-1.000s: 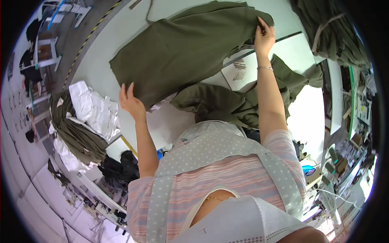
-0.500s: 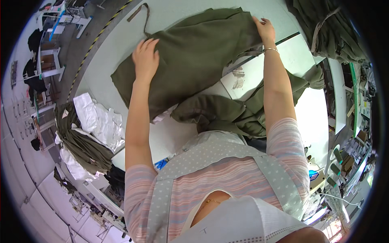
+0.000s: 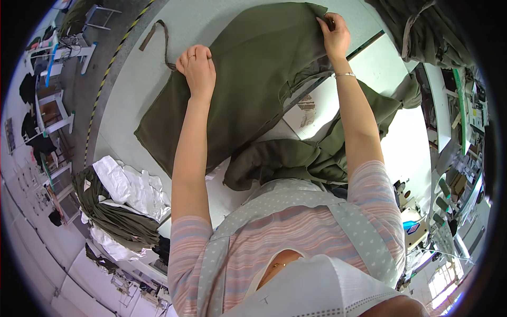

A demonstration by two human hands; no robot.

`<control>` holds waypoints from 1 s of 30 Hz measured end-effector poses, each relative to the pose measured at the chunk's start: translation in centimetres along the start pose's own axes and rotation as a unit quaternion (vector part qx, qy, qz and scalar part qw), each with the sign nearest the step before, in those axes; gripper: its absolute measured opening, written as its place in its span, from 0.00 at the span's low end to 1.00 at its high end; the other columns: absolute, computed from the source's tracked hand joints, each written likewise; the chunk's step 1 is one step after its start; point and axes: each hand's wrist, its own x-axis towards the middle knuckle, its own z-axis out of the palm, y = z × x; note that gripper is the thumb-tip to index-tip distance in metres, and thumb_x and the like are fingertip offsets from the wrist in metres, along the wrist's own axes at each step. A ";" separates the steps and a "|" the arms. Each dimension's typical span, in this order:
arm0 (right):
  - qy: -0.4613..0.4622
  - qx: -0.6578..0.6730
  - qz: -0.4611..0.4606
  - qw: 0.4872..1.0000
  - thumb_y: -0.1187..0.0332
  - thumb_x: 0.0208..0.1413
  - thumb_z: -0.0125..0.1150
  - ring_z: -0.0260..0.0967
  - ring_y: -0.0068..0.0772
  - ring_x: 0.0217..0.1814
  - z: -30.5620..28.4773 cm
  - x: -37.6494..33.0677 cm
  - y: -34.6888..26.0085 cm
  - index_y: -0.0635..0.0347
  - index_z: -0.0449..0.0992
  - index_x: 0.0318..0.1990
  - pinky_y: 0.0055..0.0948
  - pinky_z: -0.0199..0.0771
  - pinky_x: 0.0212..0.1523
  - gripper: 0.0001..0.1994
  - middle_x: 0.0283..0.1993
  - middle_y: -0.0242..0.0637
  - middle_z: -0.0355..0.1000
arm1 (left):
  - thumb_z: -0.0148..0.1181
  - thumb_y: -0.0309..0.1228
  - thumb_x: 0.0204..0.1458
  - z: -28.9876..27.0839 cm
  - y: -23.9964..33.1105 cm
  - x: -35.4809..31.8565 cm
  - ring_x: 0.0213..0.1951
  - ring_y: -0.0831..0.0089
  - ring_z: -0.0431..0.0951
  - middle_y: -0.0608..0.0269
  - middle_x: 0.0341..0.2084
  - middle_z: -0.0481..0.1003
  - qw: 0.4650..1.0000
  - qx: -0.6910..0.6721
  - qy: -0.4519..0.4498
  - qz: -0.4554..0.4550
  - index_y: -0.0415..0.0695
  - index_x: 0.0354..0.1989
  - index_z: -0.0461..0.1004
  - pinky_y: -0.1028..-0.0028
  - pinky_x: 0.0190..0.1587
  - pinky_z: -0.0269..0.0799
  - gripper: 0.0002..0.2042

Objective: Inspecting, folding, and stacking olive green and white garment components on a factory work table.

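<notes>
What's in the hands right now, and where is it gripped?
The dark green cloth: the right hand pinches its far right corner, and the left hand appears to grip its far edge, further left.

Left hand and right hand gripping the far edge of an olive-green fabric piece on a white worktable.
The right hand pinches the piece near its upper right corner; the left, fingers curled, grips it further left, beside a narrow dark strip. Nearer the body lies bunched olive cloth; at left, crumpled white sheeting adjoins a gathered olive bundle. A tied dark-olive bundle occupies the upper right.
</notes>
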 end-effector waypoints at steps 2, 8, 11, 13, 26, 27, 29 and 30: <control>-0.024 -0.101 0.021 0.994 0.61 0.51 0.70 0.75 0.37 0.35 0.5 0.0 -0.1 0.54 0.78 0.38 0.34 0.75 0.37 0.11 0.33 0.35 0.77 | 0.61 0.24 0.50 0.0 0.2 -0.8 0.57 0.61 0.63 0.65 0.49 0.68 0.998 0.062 -0.006 -0.003 0.51 0.48 0.69 0.48 0.60 0.53 0.17; -0.114 -0.081 -0.047 0.989 0.62 0.52 0.65 0.74 0.53 0.33 -1.9 3.2 -5.5 0.59 0.77 0.39 0.40 0.75 0.36 0.12 0.34 0.48 0.75 | 0.59 0.35 0.56 -1.0 2.8 -4.0 0.68 0.58 0.52 0.63 0.68 0.54 0.988 0.072 -0.120 0.060 0.59 0.69 0.55 0.37 0.65 0.46 0.31; -0.233 0.056 -0.094 0.966 0.62 0.52 0.66 0.75 0.51 0.34 -3.5 5.5 -10.2 0.60 0.76 0.38 0.39 0.74 0.36 0.12 0.32 0.48 0.76 | 0.57 0.40 0.58 -0.9 3.8 -6.2 0.70 0.57 0.50 0.63 0.69 0.51 0.975 0.061 -0.199 0.078 0.59 0.70 0.54 0.37 0.65 0.48 0.31; -0.221 0.132 -0.139 0.956 0.62 0.50 0.67 0.75 0.51 0.34 -3.9 6.0 -12.6 0.61 0.76 0.37 0.40 0.73 0.36 0.12 0.31 0.47 0.76 | 0.55 0.43 0.59 -0.4 4.0 -7.0 0.70 0.54 0.51 0.62 0.70 0.51 0.965 0.094 -0.232 0.073 0.60 0.70 0.53 0.37 0.64 0.49 0.31; -0.228 -0.172 -0.275 0.918 0.68 0.51 0.63 0.73 0.37 0.49 -6.9 -3.5 -2.4 0.43 0.75 0.53 0.36 0.76 0.41 0.19 0.48 0.32 0.71 | 0.54 0.47 0.59 -1.9 5.7 -9.4 0.70 0.47 0.49 0.63 0.71 0.50 0.951 0.118 -0.267 0.103 0.68 0.70 0.53 0.33 0.63 0.49 0.30; -0.353 -0.157 -0.280 0.879 0.74 0.49 0.59 0.70 0.34 0.54 -7.1 -6.0 -2.5 0.38 0.71 0.58 0.35 0.75 0.43 0.27 0.52 0.30 0.66 | 0.54 0.47 0.59 -2.2 6.2 -9.9 0.70 0.46 0.48 0.63 0.71 0.50 0.947 0.109 -0.284 0.107 0.69 0.70 0.53 0.33 0.63 0.49 0.30; -0.377 -0.171 -0.144 0.899 0.74 0.52 0.56 0.71 0.37 0.52 -9.1 -10.1 -2.2 0.39 0.73 0.56 0.36 0.76 0.45 0.23 0.50 0.34 0.68 | 0.55 0.45 0.58 -2.9 7.4 -10.6 0.70 0.46 0.48 0.59 0.71 0.50 0.944 0.121 -0.295 0.081 0.62 0.69 0.56 0.34 0.63 0.48 0.29; -0.303 -0.154 -0.036 0.940 0.73 0.51 0.58 0.71 0.39 0.50 -10.6 -11.5 -1.8 0.39 0.73 0.56 0.36 0.76 0.45 0.23 0.49 0.34 0.69 | 0.56 0.45 0.58 -3.3 8.1 -10.9 0.70 0.46 0.48 0.57 0.70 0.51 0.947 0.121 -0.290 0.073 0.60 0.69 0.57 0.34 0.63 0.48 0.29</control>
